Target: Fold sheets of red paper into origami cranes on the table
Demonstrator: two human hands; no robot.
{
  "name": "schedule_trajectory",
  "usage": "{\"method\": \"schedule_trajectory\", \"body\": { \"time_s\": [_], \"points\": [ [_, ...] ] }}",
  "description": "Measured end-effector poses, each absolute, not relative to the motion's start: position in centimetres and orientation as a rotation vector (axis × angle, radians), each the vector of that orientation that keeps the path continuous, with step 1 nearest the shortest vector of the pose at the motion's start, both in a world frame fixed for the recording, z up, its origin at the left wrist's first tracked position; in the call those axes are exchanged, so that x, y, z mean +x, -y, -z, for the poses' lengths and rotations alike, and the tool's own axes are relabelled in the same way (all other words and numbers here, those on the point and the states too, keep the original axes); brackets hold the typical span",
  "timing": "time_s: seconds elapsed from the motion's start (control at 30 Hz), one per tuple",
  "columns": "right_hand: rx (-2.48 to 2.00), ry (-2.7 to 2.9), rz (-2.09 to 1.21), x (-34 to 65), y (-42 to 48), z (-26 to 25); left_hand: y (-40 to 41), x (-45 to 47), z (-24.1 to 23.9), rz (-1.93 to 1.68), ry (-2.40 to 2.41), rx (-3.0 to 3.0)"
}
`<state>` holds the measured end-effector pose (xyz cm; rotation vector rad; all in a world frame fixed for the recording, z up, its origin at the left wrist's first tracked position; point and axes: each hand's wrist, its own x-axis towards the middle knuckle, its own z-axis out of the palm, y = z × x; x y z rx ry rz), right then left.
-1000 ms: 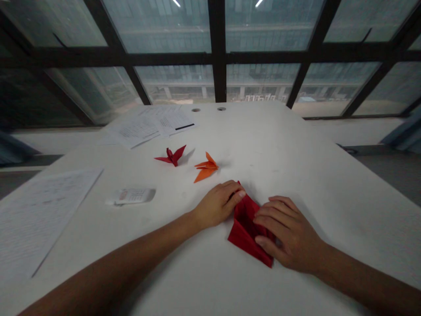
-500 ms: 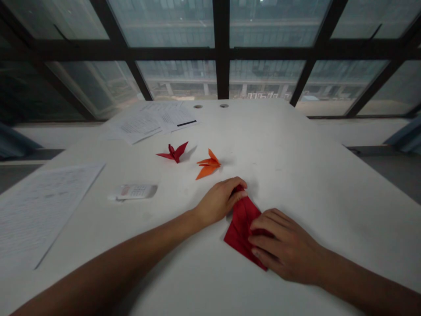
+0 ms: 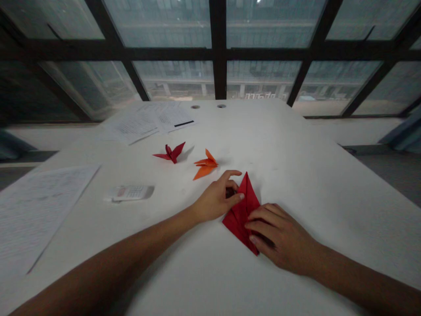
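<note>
A partly folded sheet of red paper (image 3: 244, 205) lies on the white table (image 3: 296, 175) in front of me. My left hand (image 3: 217, 198) pinches its upper left flap between thumb and fingers, lifting a pointed corner. My right hand (image 3: 279, 237) lies flat on the paper's lower right part, fingers stretched out and pressing it down. Beyond my hands stand a finished dark red paper crane (image 3: 171, 153) and an orange paper crane (image 3: 205, 165).
A small white calculator-like device (image 3: 130, 192) lies left of my left hand. Printed sheets (image 3: 36, 206) lie at the left edge, more printed papers (image 3: 148, 120) at the far left. Large windows with black frames (image 3: 217, 48) stand behind the table.
My left hand has lifted the paper's upper flap, so a pointed corner now stands up. My right hand slid slightly left while holding the paper down.
</note>
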<state>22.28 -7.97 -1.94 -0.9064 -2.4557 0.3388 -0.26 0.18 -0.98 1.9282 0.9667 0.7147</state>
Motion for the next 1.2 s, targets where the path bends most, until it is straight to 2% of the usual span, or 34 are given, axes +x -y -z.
{"method": "schedule_trajectory", "body": {
  "time_s": [0.33, 0.5, 0.77, 0.93, 1.2],
  "points": [
    [-0.951, 2.417, -0.356, 22.3, 7.9, 1.8, -0.3, -0.2, 1.0, -0.643, -1.011, 1.997],
    [-1.144, 2.135, -0.309, 23.0, 7.4, 2.2, -0.4, -0.2, 1.0, -0.698, -1.005, 1.939],
    [-1.449, 1.771, -0.603, 23.4, 6.0, 2.7, -0.7, -0.4, 1.8, -0.888, -0.891, 1.754],
    [-1.454, 1.790, -0.732, 23.3, 6.2, 1.9, -0.7, -0.4, 1.9, -0.941, -0.868, 1.689],
    [-1.354, 1.933, -0.671, 23.3, 5.9, 1.7, -0.5, -0.4, 1.9, -0.960, -0.866, 1.688]
  ]
}}
